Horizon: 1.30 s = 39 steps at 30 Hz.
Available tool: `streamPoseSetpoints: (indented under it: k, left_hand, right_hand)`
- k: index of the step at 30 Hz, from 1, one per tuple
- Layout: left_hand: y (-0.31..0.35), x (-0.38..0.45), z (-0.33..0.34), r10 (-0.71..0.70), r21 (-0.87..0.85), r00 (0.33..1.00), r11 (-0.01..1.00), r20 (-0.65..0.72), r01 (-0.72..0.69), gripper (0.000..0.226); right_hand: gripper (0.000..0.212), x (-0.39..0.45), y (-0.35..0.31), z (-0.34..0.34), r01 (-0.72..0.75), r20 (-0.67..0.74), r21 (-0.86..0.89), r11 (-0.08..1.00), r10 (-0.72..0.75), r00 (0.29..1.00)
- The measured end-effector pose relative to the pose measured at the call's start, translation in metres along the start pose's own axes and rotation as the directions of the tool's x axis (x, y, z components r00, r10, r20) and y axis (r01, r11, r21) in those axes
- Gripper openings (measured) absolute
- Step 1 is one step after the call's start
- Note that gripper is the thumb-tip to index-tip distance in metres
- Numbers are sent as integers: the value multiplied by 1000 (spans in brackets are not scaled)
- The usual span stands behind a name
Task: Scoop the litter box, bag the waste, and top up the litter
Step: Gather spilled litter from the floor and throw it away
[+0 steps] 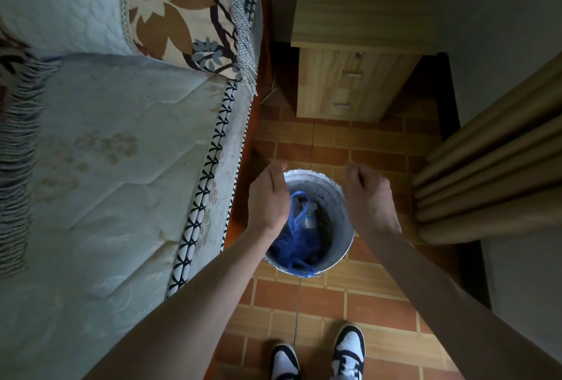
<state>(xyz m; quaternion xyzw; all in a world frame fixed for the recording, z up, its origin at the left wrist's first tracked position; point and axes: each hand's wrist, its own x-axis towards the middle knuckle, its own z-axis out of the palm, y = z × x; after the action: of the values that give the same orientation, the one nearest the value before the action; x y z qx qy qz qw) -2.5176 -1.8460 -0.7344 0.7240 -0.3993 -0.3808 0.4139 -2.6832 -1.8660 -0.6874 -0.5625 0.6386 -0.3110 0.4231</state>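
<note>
Head view, looking straight down: both arms reach over a round grey bin (336, 197) standing on the orange-brown tiled floor (319, 303), just beside the bed frame. Left hand (269, 197) hangs over the bin's left rim, seen back-side up with fingers curled under; nothing visible in it, and I can't tell whether the fingertips touch the rim or the bag. Right hand (366, 197) hangs over the right rim, fingers also curled downward and thumb forward; again no held object visible, contact with the rim unclear. Inside the bin lies a blue plastic bag (292, 243), crumpled at the near-left side, 1 handle loop up near the left wrist, another draped over the near rim. Some pale trash sits next to it, too dark to identify. Mattress (106, 167) with patterned edging fills the left side, a floral pillow (170, 8) at its head. Wooden nightstand (355, 45) with 2 drawer handles stands beyond the bin, beige curtain (492, 167) at right. 2 black-and-white sneakers (348, 352) at bottom edge.
</note>
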Motion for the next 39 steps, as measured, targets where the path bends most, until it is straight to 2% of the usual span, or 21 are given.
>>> streamPoseSetpoints:
  k: [5,8,14,17,20,23,27,36,39]
  left_hand:
    - [2,0,0,71,133,997,989,-37,-66,45]
    - [3,-1,-3,180,270,984,947,-10,-171,44]
    - [-4,-1,-8,335,523,933,776,135,-354,48]
    - [-7,-1,-11,392,632,882,622,261,-463,59]
    - [-11,-2,-14,391,652,855,557,341,-515,63]
    - [-13,-4,-15,398,642,841,545,367,-539,61]
    - [-12,-5,-15,391,633,847,563,362,-531,59]
    - [-6,-7,-17,360,586,863,634,354,-505,56]
    - [-5,-8,-20,347,561,862,656,370,-504,50]
  right_hand:
    - [44,4,1,2,-6,-15,5,1000,6,1000]
    - [43,6,0,3,-10,-12,-4,1000,10,1000]
    - [45,9,-5,1,27,-30,-21,999,-28,999]
    - [46,12,-8,1,59,-48,-123,991,-65,997]
    - [43,16,-8,-1,140,-24,-202,969,-148,989]
    - [35,21,-2,-5,257,60,-373,892,-254,965]
    - [28,28,4,-8,264,124,-557,787,-236,964]
    - [21,24,4,-12,267,128,-599,755,-239,963]
    - [27,20,5,-14,261,99,-627,734,-257,961]
